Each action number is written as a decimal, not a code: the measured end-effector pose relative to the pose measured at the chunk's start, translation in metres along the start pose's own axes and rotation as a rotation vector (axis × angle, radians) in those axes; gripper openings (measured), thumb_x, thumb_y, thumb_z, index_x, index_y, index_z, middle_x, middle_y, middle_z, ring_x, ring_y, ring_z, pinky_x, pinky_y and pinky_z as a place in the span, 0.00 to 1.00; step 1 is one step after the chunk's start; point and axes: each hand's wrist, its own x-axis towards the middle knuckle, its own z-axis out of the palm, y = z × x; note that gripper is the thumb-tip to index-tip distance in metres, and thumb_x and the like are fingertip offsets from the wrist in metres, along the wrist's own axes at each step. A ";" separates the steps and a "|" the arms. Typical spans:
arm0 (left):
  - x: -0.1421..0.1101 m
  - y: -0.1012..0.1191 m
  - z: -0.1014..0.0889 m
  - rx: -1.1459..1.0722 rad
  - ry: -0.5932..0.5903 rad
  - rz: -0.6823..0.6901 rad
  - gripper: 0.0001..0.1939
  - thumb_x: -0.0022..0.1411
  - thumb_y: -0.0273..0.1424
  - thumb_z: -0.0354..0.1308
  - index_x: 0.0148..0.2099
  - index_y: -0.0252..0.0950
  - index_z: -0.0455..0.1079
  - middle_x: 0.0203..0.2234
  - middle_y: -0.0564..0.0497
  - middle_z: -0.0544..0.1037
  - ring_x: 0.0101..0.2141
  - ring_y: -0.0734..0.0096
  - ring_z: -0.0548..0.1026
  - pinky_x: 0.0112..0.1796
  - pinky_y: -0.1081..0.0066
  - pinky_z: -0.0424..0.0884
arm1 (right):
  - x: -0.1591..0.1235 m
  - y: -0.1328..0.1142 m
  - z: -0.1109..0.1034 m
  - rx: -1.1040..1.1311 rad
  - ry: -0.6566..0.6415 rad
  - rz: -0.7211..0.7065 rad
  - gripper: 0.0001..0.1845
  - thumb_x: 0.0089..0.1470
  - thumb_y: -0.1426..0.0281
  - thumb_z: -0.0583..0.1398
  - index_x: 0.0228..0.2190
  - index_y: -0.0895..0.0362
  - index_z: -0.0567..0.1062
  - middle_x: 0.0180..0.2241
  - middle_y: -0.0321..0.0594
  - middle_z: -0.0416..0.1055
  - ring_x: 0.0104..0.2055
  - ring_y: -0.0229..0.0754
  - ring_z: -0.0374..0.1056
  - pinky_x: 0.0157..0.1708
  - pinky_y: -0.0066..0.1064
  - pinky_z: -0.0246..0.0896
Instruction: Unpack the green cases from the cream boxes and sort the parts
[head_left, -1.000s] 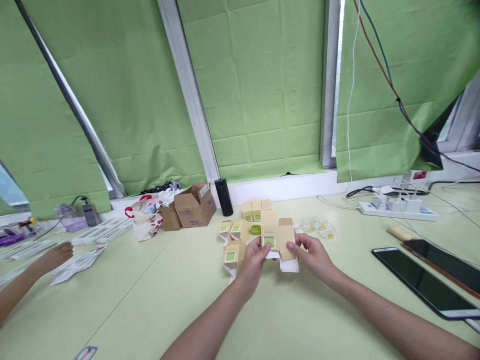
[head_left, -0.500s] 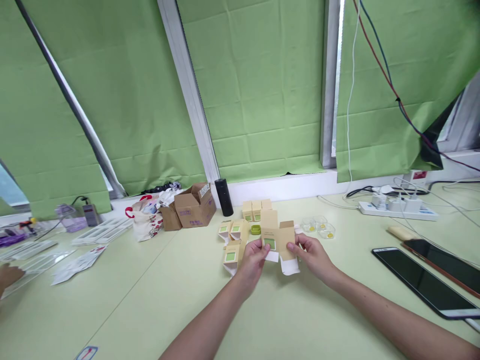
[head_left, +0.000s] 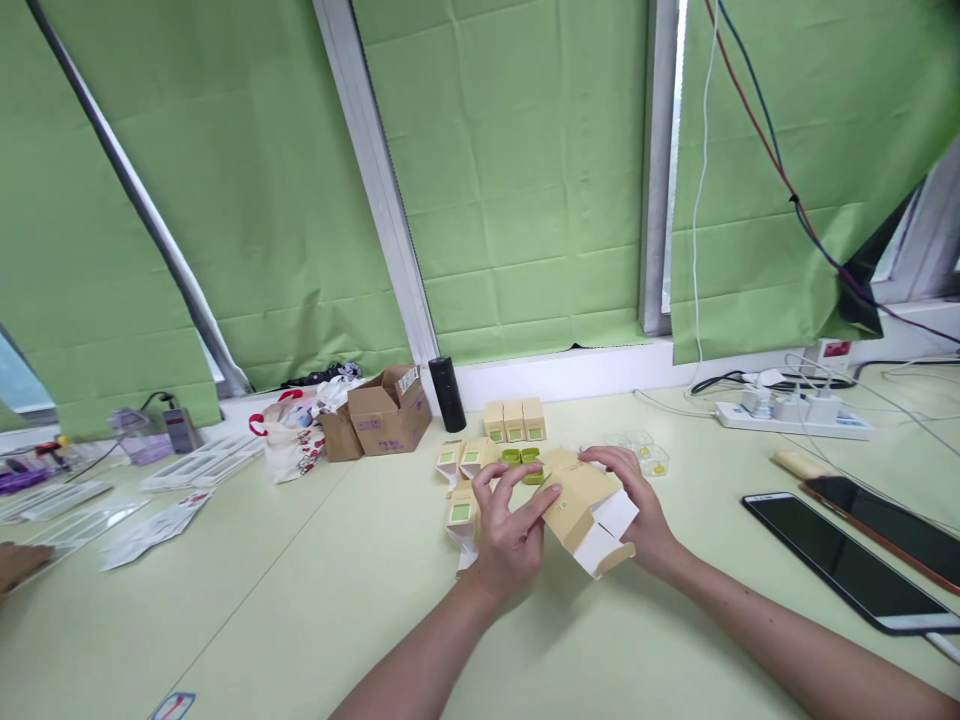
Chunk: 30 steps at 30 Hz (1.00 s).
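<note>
A small tan paper carton (head_left: 583, 500) with white inner flaps is between my hands above the table, tilted, its flaps open toward me. My right hand (head_left: 645, 510) grips its right side, fingers over the far edge. My left hand (head_left: 514, 530) is curled at its left side, a fingertip pressing the near left edge; part of its grip is hidden. Just beyond are small green containers (head_left: 520, 457). Several similar cartons with green windows (head_left: 460, 513) lie left of my left hand, and three closed ones (head_left: 514, 420) stand in a row behind.
Clear plastic cups (head_left: 651, 458) with yellow bits sit beyond my right hand. Phones (head_left: 847, 560) and a power strip (head_left: 795, 420) are on the right. A black cylinder (head_left: 448, 394), a cardboard box (head_left: 390, 410) and a bag (head_left: 291, 440) stand behind. Another person's hand (head_left: 22, 565) is far left.
The carton, flatter and upright before, has been turned and squared into a box shape. My left fingers have shifted on it. The other person's hand moved left, toward clear strips.
</note>
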 end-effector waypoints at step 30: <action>0.060 -0.027 -0.047 -0.551 0.085 -0.912 0.25 0.49 0.42 0.76 0.46 0.32 0.80 0.42 0.40 0.85 0.41 0.55 0.82 0.42 0.64 0.76 | -0.003 0.001 0.002 -0.055 -0.042 0.084 0.15 0.64 0.60 0.59 0.51 0.46 0.71 0.48 0.44 0.74 0.56 0.55 0.65 0.54 0.50 0.64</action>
